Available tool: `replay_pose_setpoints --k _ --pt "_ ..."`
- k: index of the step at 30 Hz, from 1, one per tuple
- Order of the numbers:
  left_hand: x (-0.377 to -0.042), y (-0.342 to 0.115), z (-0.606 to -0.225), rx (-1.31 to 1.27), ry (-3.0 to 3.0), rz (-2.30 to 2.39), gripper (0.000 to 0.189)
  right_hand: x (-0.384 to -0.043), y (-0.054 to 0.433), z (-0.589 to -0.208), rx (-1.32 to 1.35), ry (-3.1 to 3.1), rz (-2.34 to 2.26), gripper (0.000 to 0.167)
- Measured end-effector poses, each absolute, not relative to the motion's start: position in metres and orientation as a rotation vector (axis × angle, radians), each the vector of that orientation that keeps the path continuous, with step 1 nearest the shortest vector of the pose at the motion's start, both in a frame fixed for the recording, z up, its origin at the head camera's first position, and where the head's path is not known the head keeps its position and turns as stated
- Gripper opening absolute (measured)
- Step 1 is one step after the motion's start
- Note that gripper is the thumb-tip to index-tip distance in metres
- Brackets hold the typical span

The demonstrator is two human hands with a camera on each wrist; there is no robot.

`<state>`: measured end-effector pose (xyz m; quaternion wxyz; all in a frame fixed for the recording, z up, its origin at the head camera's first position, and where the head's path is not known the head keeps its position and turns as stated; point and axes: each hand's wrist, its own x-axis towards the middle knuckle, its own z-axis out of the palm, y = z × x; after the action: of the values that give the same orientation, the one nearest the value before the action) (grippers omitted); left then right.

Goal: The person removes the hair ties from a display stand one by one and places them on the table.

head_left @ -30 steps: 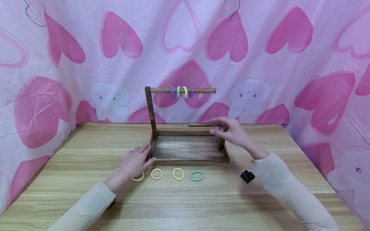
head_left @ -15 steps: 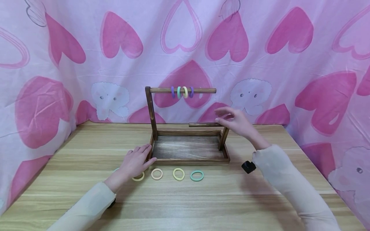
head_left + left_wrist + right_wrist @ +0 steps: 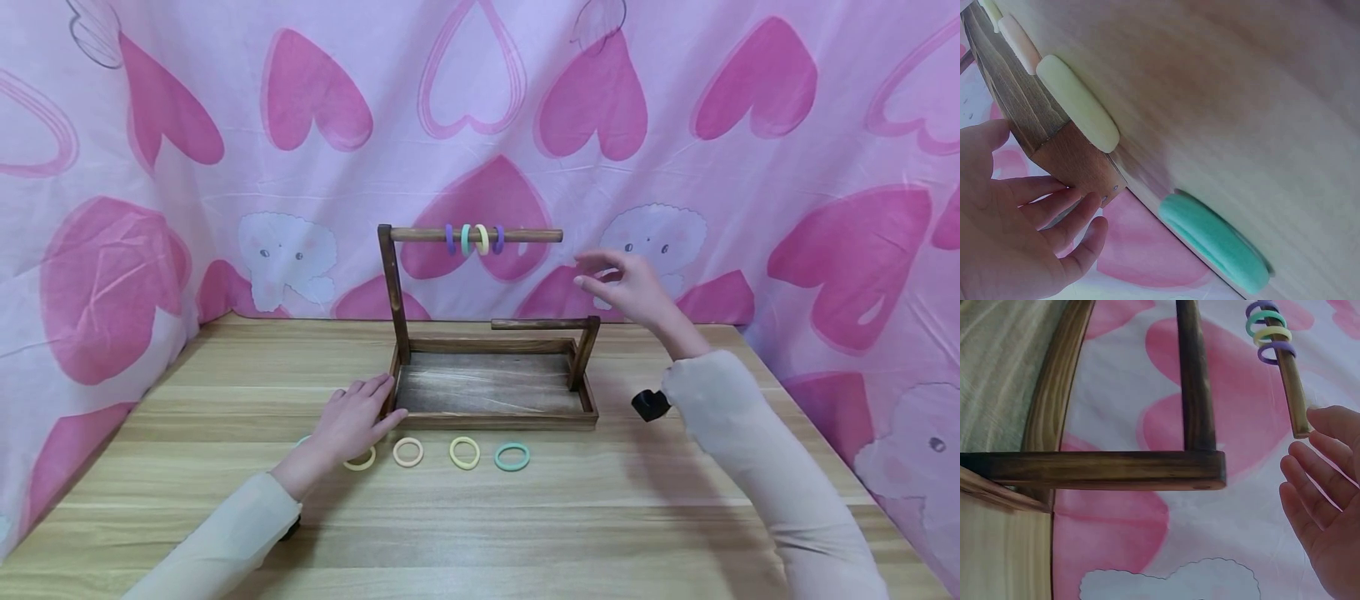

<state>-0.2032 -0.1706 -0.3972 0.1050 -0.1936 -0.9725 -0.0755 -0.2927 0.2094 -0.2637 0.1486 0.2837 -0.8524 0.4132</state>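
Observation:
My left hand (image 3: 351, 418) rests with spread fingers on the left end of a dark wooden stand with a tray base (image 3: 495, 422). Above and right of the stand, my right hand (image 3: 628, 287) hangs in the air, fingers loosely bent, holding nothing. Its fingertips are near the free end of the upper bar (image 3: 536, 236). On that bar hang two purple rings (image 3: 450, 240), a mint ring (image 3: 466, 242) and a pale yellow ring (image 3: 482, 242). The lower bar (image 3: 536, 324), on a short right post (image 3: 583, 354), carries no rings.
In front of the tray lie a peach ring (image 3: 408, 465), a yellow ring (image 3: 464, 467) and a green ring (image 3: 512, 469). Near my left hand are a pale yellow ring (image 3: 1079, 103) and another green ring (image 3: 1213, 240). A pink heart-patterned cloth (image 3: 480, 183) hangs behind the table (image 3: 465, 533).
My right hand has moved up and to the right, off the lower bar's post toward the height of the upper bar. My left hand and the rings have stayed put.

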Motion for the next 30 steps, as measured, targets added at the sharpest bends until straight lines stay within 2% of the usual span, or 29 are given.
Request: replay_pose_setpoints --k 14,22,30 --pt "-0.204 -0.170 -0.396 -0.573 -2.873 -0.230 0.058 -0.273 0.195 -0.222 0.758 -2.447 1.115 0.031" --pt "-0.204 -0.170 -0.397 -0.579 -2.863 -0.216 0.058 -0.304 0.205 -0.225 0.736 -2.458 1.146 0.039" --pt "-0.203 -0.170 -0.396 -0.573 -2.867 -0.218 0.057 -0.311 0.191 -0.215 0.720 -2.442 1.163 0.042"
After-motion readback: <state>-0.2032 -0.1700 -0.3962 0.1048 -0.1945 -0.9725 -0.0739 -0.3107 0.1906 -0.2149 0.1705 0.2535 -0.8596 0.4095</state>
